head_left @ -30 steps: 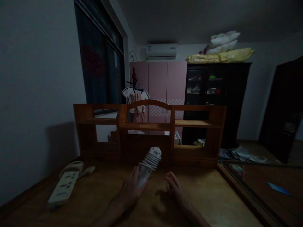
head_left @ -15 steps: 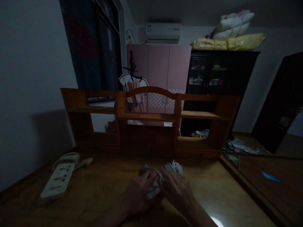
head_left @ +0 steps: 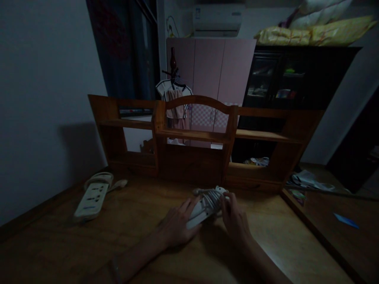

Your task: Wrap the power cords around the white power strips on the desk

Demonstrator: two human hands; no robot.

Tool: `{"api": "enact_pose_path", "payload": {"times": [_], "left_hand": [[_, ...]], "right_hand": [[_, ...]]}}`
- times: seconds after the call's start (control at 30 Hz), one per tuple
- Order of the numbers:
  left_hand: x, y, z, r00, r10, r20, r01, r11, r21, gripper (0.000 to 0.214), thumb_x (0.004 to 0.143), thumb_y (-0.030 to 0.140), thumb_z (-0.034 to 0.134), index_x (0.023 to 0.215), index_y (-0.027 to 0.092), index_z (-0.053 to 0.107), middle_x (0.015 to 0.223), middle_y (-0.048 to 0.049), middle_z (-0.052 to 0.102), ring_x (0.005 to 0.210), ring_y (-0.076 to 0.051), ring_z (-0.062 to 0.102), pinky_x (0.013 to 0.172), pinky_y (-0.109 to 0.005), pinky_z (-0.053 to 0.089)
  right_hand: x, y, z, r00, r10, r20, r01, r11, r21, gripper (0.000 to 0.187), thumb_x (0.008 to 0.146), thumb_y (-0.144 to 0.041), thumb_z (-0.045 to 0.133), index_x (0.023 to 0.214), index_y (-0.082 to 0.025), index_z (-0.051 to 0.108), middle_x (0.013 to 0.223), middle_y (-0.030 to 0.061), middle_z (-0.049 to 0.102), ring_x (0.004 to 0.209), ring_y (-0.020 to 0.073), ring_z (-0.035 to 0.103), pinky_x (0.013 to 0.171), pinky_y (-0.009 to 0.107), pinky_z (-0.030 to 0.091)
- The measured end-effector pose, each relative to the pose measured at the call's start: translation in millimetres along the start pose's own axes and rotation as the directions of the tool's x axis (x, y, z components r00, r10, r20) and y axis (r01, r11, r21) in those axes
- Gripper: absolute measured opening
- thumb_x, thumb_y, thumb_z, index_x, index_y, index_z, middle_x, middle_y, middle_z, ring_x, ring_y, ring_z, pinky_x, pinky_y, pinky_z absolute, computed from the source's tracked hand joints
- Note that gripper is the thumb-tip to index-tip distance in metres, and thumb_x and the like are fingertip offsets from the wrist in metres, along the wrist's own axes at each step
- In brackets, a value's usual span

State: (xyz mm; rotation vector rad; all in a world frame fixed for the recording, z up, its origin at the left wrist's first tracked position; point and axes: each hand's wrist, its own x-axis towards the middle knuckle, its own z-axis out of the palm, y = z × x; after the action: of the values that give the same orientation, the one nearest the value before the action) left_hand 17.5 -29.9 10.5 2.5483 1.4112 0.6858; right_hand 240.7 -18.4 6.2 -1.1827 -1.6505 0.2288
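Observation:
A white power strip (head_left: 194,219) lies slanted on the wooden desk in front of me, its pale cord (head_left: 212,200) wound round it in several turns. My left hand (head_left: 178,225) is closed around the strip's near left end. At the far right end, my right hand (head_left: 235,217) has its fingers bent together against the cord; exactly what they pinch is partly hidden. The plug end of the cord pokes out at the upper left of the coil. Farther left, a second white power strip (head_left: 92,200) rests on the desk with its own cord looped behind it.
A wooden shelf unit (head_left: 192,136) stands along the back of the desk (head_left: 142,256). A raised wooden edge (head_left: 314,232) runs down the right side, with a blue card (head_left: 346,221) beyond it. A wall (head_left: 44,118) bounds the left. The room is dim.
The view has shifted, moving the scene up the picture. My hands have spread apart, exposing the wound cord; the right now sits at the strip's far end and the left at its near end.

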Motion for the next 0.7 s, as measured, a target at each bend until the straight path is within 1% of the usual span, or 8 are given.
{"api": "enact_pose_path", "payload": {"times": [0.1,0.2,0.3,0.4,0.5,0.57,0.63,0.7], "left_hand": [[-0.3,0.8,-0.4,0.998,-0.061,-0.027,0.056,0.987,-0.153,0.072,0.081,0.052,0.053,0.143,0.024,0.027,0.138,-0.0104,0.044,0.120,-0.028,0.048,0.099,-0.042,0.040],[0.4,-0.5,-1.5,0.994,-0.102,-0.044,0.084,0.949,-0.303,0.070,0.080,0.052,0.055,0.140,0.023,0.032,0.136,-0.0090,0.049,0.119,-0.026,0.050,0.100,-0.038,0.041],[-0.3,-4.5,0.0,0.984,-0.145,-0.102,0.099,0.927,-0.361,0.070,0.079,0.051,0.058,0.138,0.021,0.034,0.135,-0.0114,0.049,0.118,-0.028,0.051,0.098,-0.041,0.042],[-3.9,-8.2,2.9,0.970,-0.121,-0.210,0.045,0.941,-0.336,0.071,0.081,0.046,0.058,0.139,0.019,0.029,0.137,-0.0134,0.047,0.121,-0.028,0.049,0.098,-0.041,0.043],[-8.3,-9.8,1.3,0.942,-0.017,-0.334,-0.069,0.967,-0.244,0.073,0.082,0.041,0.057,0.142,0.019,0.021,0.134,-0.0145,0.048,0.119,-0.028,0.051,0.095,-0.040,0.046],[-10.1,-10.0,-3.5,0.914,0.104,-0.392,-0.175,0.973,-0.149,0.077,0.081,0.039,0.057,0.143,0.020,0.016,0.131,-0.0155,0.049,0.114,-0.028,0.054,0.091,-0.040,0.048],[-10.6,-9.9,-9.5,0.886,0.241,-0.396,-0.285,0.957,-0.054,0.079,0.080,0.038,0.057,0.144,0.019,0.014,0.127,-0.0161,0.051,0.108,-0.028,0.057,0.087,-0.041,0.050],[-10.0,-9.8,-13.8,0.848,0.385,-0.365,-0.400,0.916,0.037,0.080,0.079,0.039,0.056,0.143,0.017,0.013,0.121,-0.0162,0.054,0.102,-0.028,0.059,0.082,-0.040,0.051]], "right_hand": [[6.7,6.9,-9.3,0.980,0.175,-0.098,-0.154,0.970,0.186,0.024,0.095,-0.039,0.042,0.106,-0.020,0.051,0.079,0.0024,0.060,0.064,0.0148,0.056,0.057,0.024,0.041],[10.8,17.0,-11.7,0.930,0.337,-0.145,-0.267,0.893,0.362,0.031,0.092,-0.047,0.043,0.106,-0.020,0.049,0.071,-0.0005,0.055,0.058,0.0134,0.052,0.049,0.022,0.041],[12.0,27.4,-9.8,0.891,0.438,-0.119,-0.327,0.801,0.502,0.036,0.089,-0.052,0.048,0.106,-0.021,0.047,0.069,-0.0024,0.054,0.053,0.0117,0.049,0.043,0.020,0.038],[11.1,33.2,-6.4,0.868,0.494,-0.051,-0.379,0.726,0.574,0.037,0.085,-0.054,0.052,0.104,-0.022,0.047,0.065,-0.0043,0.053,0.048,0.0110,0.047,0.040,0.019,0.036],[9.5,34.6,-0.9,0.876,0.482,0.023,-0.398,0.693,0.601,0.038,0.082,-0.052,0.058,0.104,-0.023,0.047,0.064,-0.0042,0.055,0.049,0.0120,0.050,0.040,0.020,0.036],[9.1,34.4,4.1,0.886,0.454,0.089,-0.405,0.668,0.624,0.038,0.080,-0.049,0.061,0.104,-0.023,0.049,0.064,-0.0037,0.057,0.049,0.0124,0.051,0.041,0.020,0.037],[10.2,33.5,8.8,0.882,0.443,0.161,-0.427,0.606,0.671,0.038,0.077,-0.046,0.064,0.105,-0.022,0.052,0.064,-0.0035,0.058,0.049,0.0122,0.052,0.043,0.021,0.039],[12.6,31.3,11.6,0.870,0.423,0.255,-0.464,0.523,0.715,0.036,0.074,-0.042,0.068,0.101,-0.020,0.057,0.067,-0.0018,0.060,0.054,0.0131,0.055,0.049,0.024,0.043]]}}
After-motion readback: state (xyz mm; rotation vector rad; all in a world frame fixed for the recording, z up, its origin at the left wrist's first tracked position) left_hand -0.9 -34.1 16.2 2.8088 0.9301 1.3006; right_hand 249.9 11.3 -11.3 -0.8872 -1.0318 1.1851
